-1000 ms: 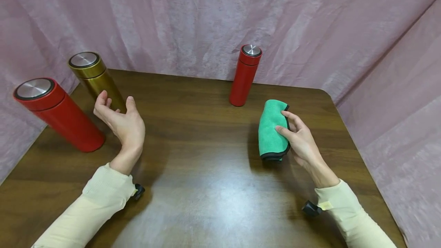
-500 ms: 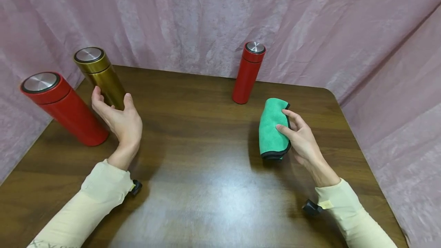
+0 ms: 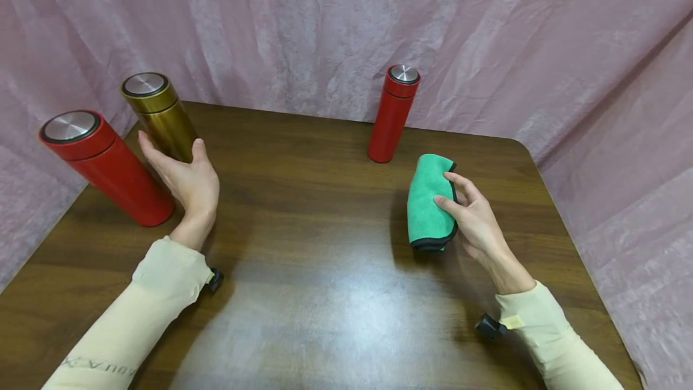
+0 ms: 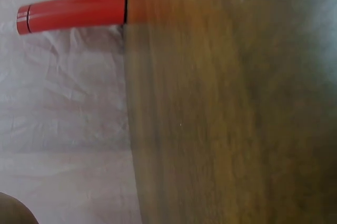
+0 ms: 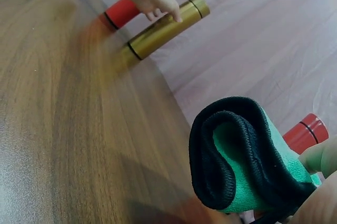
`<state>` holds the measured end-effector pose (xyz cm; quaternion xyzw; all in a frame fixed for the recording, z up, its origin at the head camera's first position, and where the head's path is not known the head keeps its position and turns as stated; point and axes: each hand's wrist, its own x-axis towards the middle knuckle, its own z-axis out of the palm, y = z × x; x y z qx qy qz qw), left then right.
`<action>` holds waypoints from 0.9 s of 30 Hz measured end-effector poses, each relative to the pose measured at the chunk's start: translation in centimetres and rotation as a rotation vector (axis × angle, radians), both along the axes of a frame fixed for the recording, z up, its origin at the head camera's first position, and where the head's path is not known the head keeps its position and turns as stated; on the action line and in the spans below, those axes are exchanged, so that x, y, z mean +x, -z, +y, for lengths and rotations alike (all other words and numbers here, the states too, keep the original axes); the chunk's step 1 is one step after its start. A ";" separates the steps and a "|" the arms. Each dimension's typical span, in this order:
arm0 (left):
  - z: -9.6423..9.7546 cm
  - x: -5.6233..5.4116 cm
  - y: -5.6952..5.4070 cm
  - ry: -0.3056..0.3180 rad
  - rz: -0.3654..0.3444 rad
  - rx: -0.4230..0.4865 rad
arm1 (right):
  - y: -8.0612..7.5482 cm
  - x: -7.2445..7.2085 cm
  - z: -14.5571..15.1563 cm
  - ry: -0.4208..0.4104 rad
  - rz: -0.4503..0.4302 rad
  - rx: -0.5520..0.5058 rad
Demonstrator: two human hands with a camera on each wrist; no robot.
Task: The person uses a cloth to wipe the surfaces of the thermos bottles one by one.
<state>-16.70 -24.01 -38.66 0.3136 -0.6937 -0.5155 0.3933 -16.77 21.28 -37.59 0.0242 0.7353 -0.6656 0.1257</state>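
My left hand (image 3: 186,182) reaches to the gold thermos (image 3: 168,122), thumb at its right side and fingers at its left, parted around it. In the right wrist view that hand overlaps the upright gold thermos (image 5: 166,32). Just left stands a thick red thermos (image 3: 116,173) with a steel-topped lid. My right hand (image 3: 473,215) pinches a folded green cloth (image 3: 428,203) with black edging, thumb on its face. The cloth's rolled end (image 5: 231,155) fills the lower right wrist view. The left wrist view shows little of its hand, only a skin patch at the lower left corner.
A slimmer red thermos (image 3: 392,116) stands upright at the back of the brown wooden table (image 3: 303,227), beyond the cloth. Pink curtains (image 3: 298,35) hang behind the table and along its right side.
My left hand has moved a little forward, closer around the gold thermos. The view has shifted slightly, so the thermoses appear further right. The right hand and cloth have hardly moved.
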 end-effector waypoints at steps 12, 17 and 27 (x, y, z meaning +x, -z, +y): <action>-1.6 -3.3 0.2 -0.131 0.001 0.106 | -0.1 0.2 0.9 0.019 -0.004 -0.016; -2.0 -3.7 0.1 -0.151 0.004 0.121 | 0.0 0.4 1.1 0.025 -0.001 -0.019; -2.0 -3.9 -0.4 -0.111 -0.038 0.135 | -0.1 0.4 1.4 0.035 0.002 -0.021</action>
